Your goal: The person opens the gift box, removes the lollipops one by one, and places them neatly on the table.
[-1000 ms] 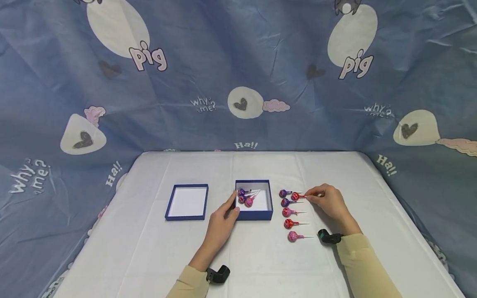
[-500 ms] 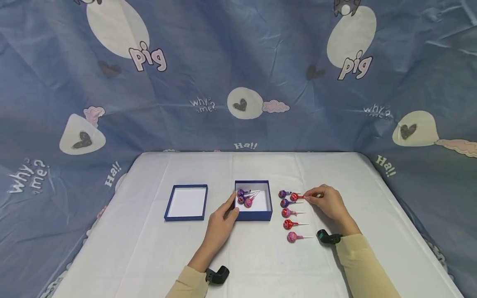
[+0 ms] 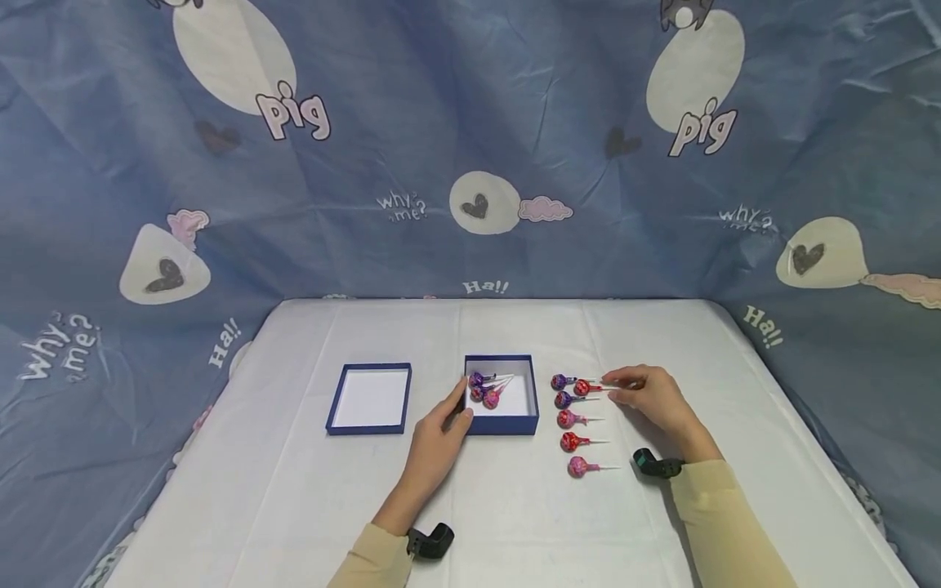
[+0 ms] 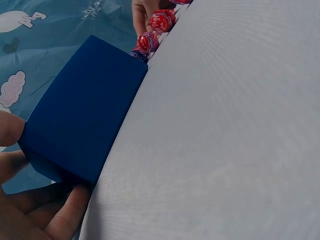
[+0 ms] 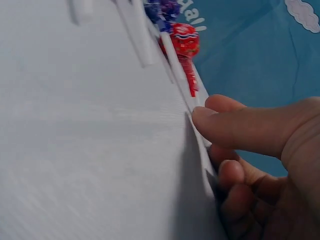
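Observation:
An open blue box (image 3: 503, 425) with a white inside holds 3 lollipops (image 3: 491, 398). My left hand (image 3: 434, 445) grips the box by its near left corner, and the left wrist view shows fingers (image 4: 10, 127) against its blue wall. To the right lies a column of purple, pink and red lollipops (image 3: 569, 442), sticks pointing right. A red-wrapped lollipop (image 3: 584, 388) lies between the two farthest purple ones, set a little to the right. My right hand (image 3: 654, 400) is at its stick, thumb and index finger parted around it in the head view.
The blue-edged lid (image 3: 368, 398) lies left of the box, white inside up. A white cloth covers the table (image 3: 515, 514). Behind it hangs a blue printed curtain (image 3: 382, 163).
My right hand has shifted slightly right along the red lollipop's stick, and its thumb and index finger have parted. The lollipop stays in place. The left hand and box have not moved.

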